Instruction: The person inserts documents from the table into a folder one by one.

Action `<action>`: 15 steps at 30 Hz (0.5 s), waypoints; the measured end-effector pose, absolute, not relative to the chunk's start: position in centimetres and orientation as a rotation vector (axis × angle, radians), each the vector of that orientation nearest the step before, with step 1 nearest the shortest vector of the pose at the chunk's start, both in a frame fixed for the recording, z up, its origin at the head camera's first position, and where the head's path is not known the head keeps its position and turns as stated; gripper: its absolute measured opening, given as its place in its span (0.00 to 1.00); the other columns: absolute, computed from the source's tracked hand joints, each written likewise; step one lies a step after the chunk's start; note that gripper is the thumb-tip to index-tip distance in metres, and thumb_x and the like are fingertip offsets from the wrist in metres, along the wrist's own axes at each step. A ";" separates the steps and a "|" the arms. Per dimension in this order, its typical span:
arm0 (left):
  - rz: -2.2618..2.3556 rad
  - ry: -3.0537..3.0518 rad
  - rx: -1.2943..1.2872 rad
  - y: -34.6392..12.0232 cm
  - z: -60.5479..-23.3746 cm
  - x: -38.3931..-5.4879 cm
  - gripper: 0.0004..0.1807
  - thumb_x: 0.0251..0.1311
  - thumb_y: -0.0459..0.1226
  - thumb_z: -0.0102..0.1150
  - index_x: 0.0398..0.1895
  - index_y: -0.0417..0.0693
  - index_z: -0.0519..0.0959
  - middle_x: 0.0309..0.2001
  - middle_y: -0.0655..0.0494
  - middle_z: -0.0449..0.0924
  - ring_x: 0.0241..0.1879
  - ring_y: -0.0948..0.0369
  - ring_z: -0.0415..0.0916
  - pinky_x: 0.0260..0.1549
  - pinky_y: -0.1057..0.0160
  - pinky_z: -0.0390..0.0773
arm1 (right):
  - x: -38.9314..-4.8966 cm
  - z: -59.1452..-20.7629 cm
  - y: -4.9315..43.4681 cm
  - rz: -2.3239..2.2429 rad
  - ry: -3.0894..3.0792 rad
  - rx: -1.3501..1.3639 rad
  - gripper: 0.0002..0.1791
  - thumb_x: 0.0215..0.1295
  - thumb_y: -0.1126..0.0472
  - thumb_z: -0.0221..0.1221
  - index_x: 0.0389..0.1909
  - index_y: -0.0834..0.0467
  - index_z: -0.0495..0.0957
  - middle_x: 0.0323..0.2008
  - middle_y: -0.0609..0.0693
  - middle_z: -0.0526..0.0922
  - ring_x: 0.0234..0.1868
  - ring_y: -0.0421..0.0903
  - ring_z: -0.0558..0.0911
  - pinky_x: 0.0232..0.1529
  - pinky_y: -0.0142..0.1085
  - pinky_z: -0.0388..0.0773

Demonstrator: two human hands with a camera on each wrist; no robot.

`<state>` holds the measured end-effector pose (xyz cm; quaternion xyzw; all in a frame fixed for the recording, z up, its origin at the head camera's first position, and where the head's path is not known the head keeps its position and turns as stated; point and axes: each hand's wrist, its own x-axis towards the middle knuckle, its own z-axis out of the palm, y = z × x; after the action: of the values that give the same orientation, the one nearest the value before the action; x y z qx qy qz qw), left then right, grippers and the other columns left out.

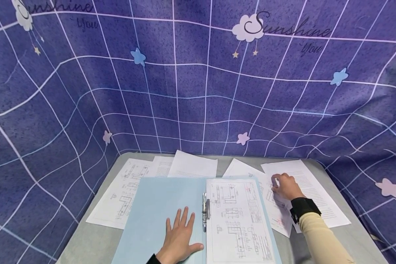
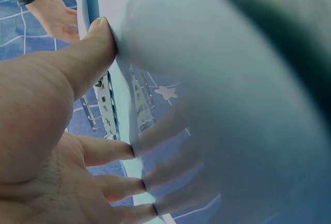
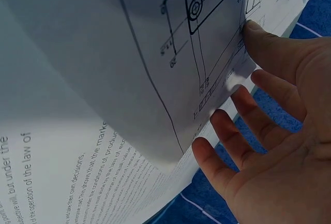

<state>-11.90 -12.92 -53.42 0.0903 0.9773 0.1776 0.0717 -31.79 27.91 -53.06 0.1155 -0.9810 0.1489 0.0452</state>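
A light blue folder (image 1: 166, 196) lies opened out on the table, with a metal clip (image 1: 205, 212) along its spine. A drawing sheet (image 1: 237, 223) lies on its right side. My left hand (image 1: 179, 236) rests with spread fingers on the bare left cover; in the left wrist view its fingertips touch the glossy surface. My right hand (image 1: 288, 186) is over a loose drawing sheet (image 1: 277, 211) to the right of the folder. In the right wrist view its thumb (image 3: 264, 40) and bent fingertips touch that drawing near its edge, with space between thumb and fingers.
A printed text page (image 1: 323, 194) lies under and beyond my right hand. Another drawing (image 1: 110, 198) and white pages (image 1: 193, 165) stick out behind and left of the folder. The grey table (image 1: 76, 242) is bordered by a blue patterned curtain (image 1: 191, 84).
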 end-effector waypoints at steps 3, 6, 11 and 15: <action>0.548 2.944 0.283 -12.9 -53.5 -11.8 0.58 0.41 0.66 0.68 0.70 0.37 0.65 0.74 0.34 0.51 0.72 0.34 0.44 0.56 0.21 0.44 | -31.7 -53.0 27.9 0.467 -2.980 0.352 0.27 0.47 0.63 0.72 0.51 0.64 0.79 0.40 0.68 0.78 0.41 0.71 0.76 0.36 0.63 0.75; 0.568 2.945 0.294 -13.0 -53.6 -11.8 0.58 0.41 0.66 0.68 0.69 0.37 0.65 0.73 0.33 0.50 0.72 0.34 0.44 0.55 0.20 0.43 | -31.7 -52.9 27.9 0.482 -2.943 0.348 0.29 0.45 0.63 0.74 0.51 0.65 0.79 0.39 0.67 0.78 0.41 0.70 0.76 0.35 0.62 0.75; 0.570 2.943 0.294 -13.1 -53.5 -11.8 0.58 0.42 0.66 0.68 0.69 0.37 0.65 0.74 0.33 0.50 0.72 0.34 0.43 0.55 0.21 0.43 | -31.8 -52.9 28.1 0.490 -2.875 0.323 0.20 0.46 0.68 0.69 0.45 0.65 0.82 0.34 0.63 0.79 0.38 0.66 0.78 0.32 0.58 0.75; 0.564 2.945 0.294 -13.1 -53.5 -11.8 0.57 0.42 0.66 0.67 0.70 0.38 0.65 0.74 0.34 0.50 0.72 0.34 0.43 0.56 0.21 0.43 | -31.8 -52.9 28.4 0.517 -2.892 0.247 0.11 0.50 0.70 0.64 0.36 0.60 0.85 0.32 0.58 0.81 0.34 0.60 0.81 0.29 0.54 0.75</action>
<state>-11.81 -13.06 -53.51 0.0975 0.9754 0.1870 0.0644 -31.85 28.39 -52.92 0.0834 -0.9763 0.1746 0.0968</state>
